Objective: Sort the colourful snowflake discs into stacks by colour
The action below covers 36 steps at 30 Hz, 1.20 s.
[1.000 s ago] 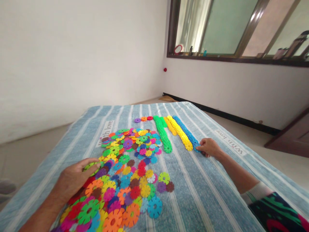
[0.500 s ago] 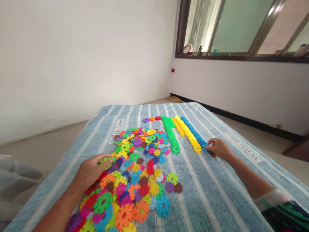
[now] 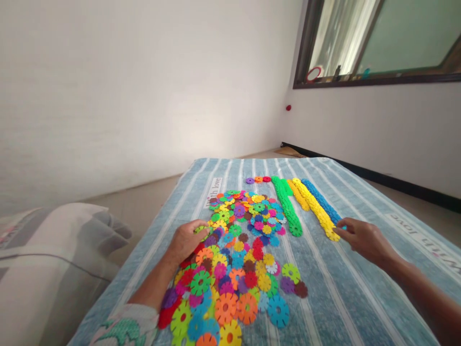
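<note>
My left hand (image 3: 186, 242) is at the left edge of a spread pile of colourful notched plastic discs (image 3: 237, 259), its thumb and fingers closed around a lime-green disc (image 3: 203, 233). On the right, my right hand (image 3: 360, 238) pinches a blue disc (image 3: 345, 228) at the near end of a row of overlapping blue discs (image 3: 320, 199); the fingers partly cover it. Beside that runs a yellow row (image 3: 313, 206), its near end close to my right fingertips. Farther left lie a short orange-yellow row (image 3: 298, 196) and a long green row (image 3: 287, 204).
A striped blue cloth (image 3: 324, 298) covers the table. Single purple (image 3: 250, 180), orange (image 3: 258, 179) and red (image 3: 266, 179) discs lie at the back. Left of the table is a bulky grey-and-white fabric item (image 3: 68, 269). A wall and window stand beyond.
The view has turned left, so the table appears farther right. My right hand has shifted slightly towards the yellow row's near end. My left hand stays at the pile's left edge.
</note>
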Motion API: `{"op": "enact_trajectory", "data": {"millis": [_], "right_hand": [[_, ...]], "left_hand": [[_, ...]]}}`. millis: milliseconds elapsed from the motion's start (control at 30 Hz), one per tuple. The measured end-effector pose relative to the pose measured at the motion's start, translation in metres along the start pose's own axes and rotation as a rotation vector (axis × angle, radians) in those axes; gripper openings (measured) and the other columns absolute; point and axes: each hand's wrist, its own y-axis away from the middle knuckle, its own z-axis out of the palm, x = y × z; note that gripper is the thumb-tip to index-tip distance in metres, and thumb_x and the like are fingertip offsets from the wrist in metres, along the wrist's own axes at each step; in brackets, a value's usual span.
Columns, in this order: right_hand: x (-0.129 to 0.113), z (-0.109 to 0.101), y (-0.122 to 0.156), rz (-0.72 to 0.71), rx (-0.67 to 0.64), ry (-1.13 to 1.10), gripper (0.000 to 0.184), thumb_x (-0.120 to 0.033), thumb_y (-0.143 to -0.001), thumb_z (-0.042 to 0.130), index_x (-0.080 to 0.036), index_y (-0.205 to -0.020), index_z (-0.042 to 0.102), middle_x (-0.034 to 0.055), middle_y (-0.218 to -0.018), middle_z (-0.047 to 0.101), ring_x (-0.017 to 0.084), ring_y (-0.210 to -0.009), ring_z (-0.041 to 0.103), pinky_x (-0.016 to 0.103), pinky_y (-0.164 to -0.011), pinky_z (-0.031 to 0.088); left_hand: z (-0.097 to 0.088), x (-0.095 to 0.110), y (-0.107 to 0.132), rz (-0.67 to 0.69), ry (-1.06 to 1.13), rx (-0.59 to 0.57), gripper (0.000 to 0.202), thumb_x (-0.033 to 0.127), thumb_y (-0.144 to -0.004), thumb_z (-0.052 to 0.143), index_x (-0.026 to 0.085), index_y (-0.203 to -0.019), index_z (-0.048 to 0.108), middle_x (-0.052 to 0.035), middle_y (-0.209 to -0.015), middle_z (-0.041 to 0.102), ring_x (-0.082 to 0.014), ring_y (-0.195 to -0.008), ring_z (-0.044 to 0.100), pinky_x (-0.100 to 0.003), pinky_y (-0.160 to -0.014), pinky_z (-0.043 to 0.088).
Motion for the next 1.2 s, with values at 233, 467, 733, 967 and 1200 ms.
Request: {"op": "enact_trajectory", "data": {"millis": [233,467,733,967,1200], "right_hand": [[-0.117,0.035,-0.002,-0.401,-0.143,-0.088,0.022,-0.036,-0.084,0.056,-0.022,-0.097,0.067,0.0055,-0.097,0.071,0.021,-0.085,0.065,0.029,-0.074,0.045],[-0.205,0.079,-0.032,-0.394,-0.17,0.073,0.036,-0.041,-0.086,0.058,-0.017,-0.113,0.061,0.0146,-0.115,0.06,0.029,-0.106,0.057,0.039,-0.087,0.043],[-0.242,0.105,0.009,-0.649,-0.237,0.038,0.021,-0.037,-0.087,0.059,-0.02,-0.097,0.063,0.0075,-0.107,0.061,0.023,-0.104,0.055,0.034,-0.089,0.041],[-0.236,0.095,0.024,-0.792,-0.225,-0.013,0.012,-0.026,-0.091,0.053,-0.019,-0.087,0.062,0.0045,-0.096,0.063,0.018,-0.094,0.057,0.027,-0.082,0.043],[-0.262,0.111,-0.013,-0.547,-0.186,0.024,0.035,-0.047,-0.089,0.053,-0.022,-0.113,0.059,0.0101,-0.115,0.059,0.027,-0.111,0.05,0.042,-0.092,0.041]], "left_hand": [[0.002,-0.004,0.0,0.02,0.014,0.004,0.038,0.048,-0.07,0.051,0.02,-0.084,0.072,-0.0024,-0.087,0.075,-0.0216,-0.083,0.068,-0.027,-0.079,0.049],[0.002,-0.01,0.0,0.025,0.028,-0.005,0.037,0.047,-0.07,0.051,0.021,-0.086,0.072,-0.002,-0.088,0.075,-0.0218,-0.084,0.068,-0.029,-0.081,0.049],[0.001,-0.004,0.001,0.016,0.052,0.004,0.035,0.045,-0.07,0.052,0.022,-0.085,0.073,-0.0022,-0.09,0.075,-0.0227,-0.086,0.068,-0.029,-0.082,0.048],[0.001,-0.003,0.001,0.032,0.076,0.0,0.031,0.045,-0.07,0.052,0.023,-0.081,0.072,0.0006,-0.083,0.075,-0.0214,-0.081,0.067,-0.028,-0.079,0.049],[0.001,-0.006,-0.002,0.016,0.03,0.005,0.036,0.048,-0.07,0.052,0.022,-0.085,0.073,-0.0004,-0.082,0.075,-0.0219,-0.08,0.068,-0.028,-0.076,0.05]]}}
